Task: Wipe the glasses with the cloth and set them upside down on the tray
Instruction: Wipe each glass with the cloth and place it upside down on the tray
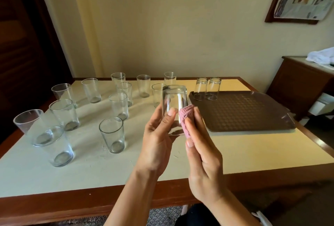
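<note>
My left hand (156, 136) grips a clear glass (174, 99) upside down above the table, thumb across its front. My right hand (202, 153) holds a folded pink cloth (186, 115) and presses it against the glass's right side. A brown tray (253, 115) lies on the right of the table, with two glasses (201, 88) (213, 88) standing upside down at its far left corner. Several upright glasses (112, 136) are spread over the left and far side of the table.
The table (244, 151) has a pale top and a dark wood rim; its near edge runs below my wrists. A wooden sideboard (298, 88) with white cloth stands at the right. A dark door is at the left.
</note>
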Action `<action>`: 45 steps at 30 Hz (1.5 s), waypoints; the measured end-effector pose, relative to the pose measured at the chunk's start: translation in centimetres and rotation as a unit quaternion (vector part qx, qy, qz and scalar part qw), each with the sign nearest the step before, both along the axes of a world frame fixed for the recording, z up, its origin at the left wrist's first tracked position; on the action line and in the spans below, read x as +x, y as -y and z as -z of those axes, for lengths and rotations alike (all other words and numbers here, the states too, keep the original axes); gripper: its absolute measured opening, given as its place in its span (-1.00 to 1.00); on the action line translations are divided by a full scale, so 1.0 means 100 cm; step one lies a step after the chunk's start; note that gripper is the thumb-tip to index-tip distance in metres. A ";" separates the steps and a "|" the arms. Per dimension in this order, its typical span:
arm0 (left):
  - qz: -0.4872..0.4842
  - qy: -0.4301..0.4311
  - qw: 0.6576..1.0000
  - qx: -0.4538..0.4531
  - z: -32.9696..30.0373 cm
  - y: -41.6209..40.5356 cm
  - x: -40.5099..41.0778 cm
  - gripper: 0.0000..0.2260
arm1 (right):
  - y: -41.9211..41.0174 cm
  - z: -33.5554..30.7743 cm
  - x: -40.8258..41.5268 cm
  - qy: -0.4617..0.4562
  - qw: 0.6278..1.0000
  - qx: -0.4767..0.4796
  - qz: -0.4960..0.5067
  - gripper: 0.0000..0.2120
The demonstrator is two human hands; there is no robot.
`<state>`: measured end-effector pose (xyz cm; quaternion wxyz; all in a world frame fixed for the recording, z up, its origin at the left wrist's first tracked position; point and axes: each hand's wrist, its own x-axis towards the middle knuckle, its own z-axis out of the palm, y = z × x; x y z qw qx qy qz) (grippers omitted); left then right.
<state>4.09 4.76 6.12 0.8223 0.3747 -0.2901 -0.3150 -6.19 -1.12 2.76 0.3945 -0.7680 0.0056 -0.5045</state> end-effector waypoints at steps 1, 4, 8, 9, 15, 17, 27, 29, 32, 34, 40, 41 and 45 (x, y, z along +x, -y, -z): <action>0.007 -0.001 1.000 0.009 0.001 0.000 -0.002 -0.59 | 0.005 -0.005 0.003 0.006 1.000 0.001 0.004 -0.59; 0.050 0.013 0.998 0.027 0.006 0.001 -0.006 -0.52 | 0.019 -0.030 0.014 0.014 1.000 0.013 0.024 -0.59; 0.022 0.027 0.999 0.028 0.000 0.004 0.001 -0.51 | 0.014 -0.025 0.010 0.013 1.000 0.024 -0.010 -0.57; 0.003 0.029 0.999 0.025 -0.001 0.004 0.004 -0.47 | 0.008 -0.016 0.006 0.011 0.999 0.024 -0.018 -0.57; 0.020 0.031 0.998 0.041 0.004 0.008 0.001 -0.54 | 0.016 -0.026 0.019 0.020 0.999 -0.011 0.024 -0.58; 0.036 0.032 0.998 0.034 0.006 0.008 0.000 -0.54 | 0.027 -0.038 0.025 0.022 0.999 -0.021 0.031 -0.57; 0.016 0.022 0.999 0.038 0.010 0.007 0.004 -0.54 | 0.019 -0.016 0.020 -0.020 0.999 -0.024 0.023 -0.58; 0.030 0.006 0.999 0.023 0.010 0.008 0.000 -0.55 | 0.030 -0.033 0.026 -0.017 0.998 -0.037 0.049 -0.58; 0.030 -0.027 0.999 0.006 0.008 0.010 0.006 -0.54 | 0.026 -0.023 0.020 -0.029 0.997 -0.050 0.049 -0.59; 0.006 -0.053 0.999 0.004 0.008 0.009 0.012 -0.50 | 0.010 0.001 0.010 -0.041 0.998 -0.048 0.028 -0.60; 0.055 -0.062 0.996 0.028 0.015 0.009 0.005 -0.56 | 0.022 -0.012 0.018 -0.028 0.996 -0.063 0.062 -0.60; 0.066 -0.074 0.995 0.028 0.015 0.009 0.004 -0.58 | 0.028 -0.021 0.022 -0.025 0.995 -0.069 0.074 -0.60; 0.056 -0.109 0.993 0.003 0.010 0.009 0.009 -0.55 | 0.020 -0.011 0.015 -0.038 0.995 -0.069 0.062 -0.60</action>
